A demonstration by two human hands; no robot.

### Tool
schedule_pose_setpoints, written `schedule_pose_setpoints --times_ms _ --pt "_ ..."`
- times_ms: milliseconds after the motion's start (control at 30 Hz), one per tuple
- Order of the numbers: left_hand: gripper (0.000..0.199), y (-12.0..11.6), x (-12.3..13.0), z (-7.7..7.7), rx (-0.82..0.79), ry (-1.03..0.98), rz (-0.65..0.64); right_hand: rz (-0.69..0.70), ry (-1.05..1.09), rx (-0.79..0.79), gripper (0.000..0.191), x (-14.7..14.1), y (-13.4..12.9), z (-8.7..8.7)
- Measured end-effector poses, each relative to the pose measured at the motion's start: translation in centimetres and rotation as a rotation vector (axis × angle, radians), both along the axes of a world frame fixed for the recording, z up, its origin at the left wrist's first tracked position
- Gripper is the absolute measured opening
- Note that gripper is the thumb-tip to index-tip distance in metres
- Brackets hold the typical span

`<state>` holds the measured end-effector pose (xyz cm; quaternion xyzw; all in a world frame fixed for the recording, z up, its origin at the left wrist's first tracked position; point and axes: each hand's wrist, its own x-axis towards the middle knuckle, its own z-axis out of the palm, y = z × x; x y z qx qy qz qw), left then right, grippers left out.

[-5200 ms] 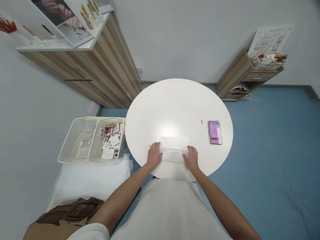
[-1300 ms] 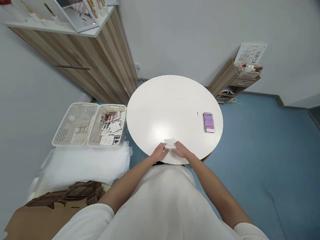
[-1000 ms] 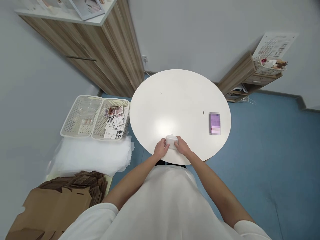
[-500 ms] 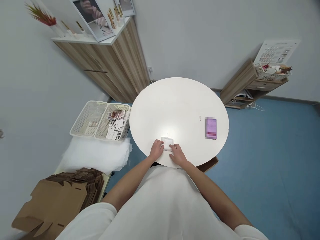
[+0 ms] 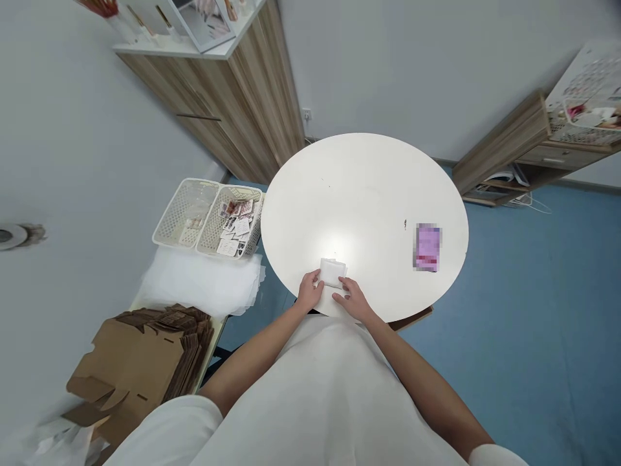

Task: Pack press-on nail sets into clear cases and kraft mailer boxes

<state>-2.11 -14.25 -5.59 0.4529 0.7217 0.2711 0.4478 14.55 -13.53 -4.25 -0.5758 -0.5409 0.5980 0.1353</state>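
A small white packet, flat and square like folded soft wrapping, lies near the front edge of the white oval table. My left hand has its fingers and thumb closed on the packet's left edge and lower left corner. At the lower right corner, my right hand touches the packet with its fingertips. Its thumb is spread away from the fingers, over the bare tabletop. What the packet contains, if anything, is hidden.
A blurred purple box sits on the table's right side. To the left stand white baskets holding cards, white sheets and stacked brown cardboard. A wooden cabinet and a low shelf stand beyond the table.
My view has shifted, moving the table in the picture. My right fingers have slid from the packet's top to its lower right edge, uncovering more of it.
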Motion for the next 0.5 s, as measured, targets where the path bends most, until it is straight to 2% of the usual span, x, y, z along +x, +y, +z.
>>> schedule_pose_setpoints --times_ms 133,233,333,500 --pt "0.041 0.5 -0.4 -0.4 -0.015 -0.049 -0.019 -0.091 0.008 0.002 0.059 -1.3 0.6 -0.3" --pt "0.042 1.3 -1.8 -0.4 -0.02 -0.079 -0.006 -0.1 -0.008 0.018 0.057 -3.0 1.6 -0.4" --pt "0.043 2.5 -4.5 -0.2 -0.004 -0.102 0.019 -0.089 -0.008 0.016 0.058 -5.9 3.2 -0.2" --pt "0.045 5.0 -10.2 -0.3 0.007 -0.093 0.123 -0.075 0.031 0.005 0.061 -12.5 6.8 0.1"
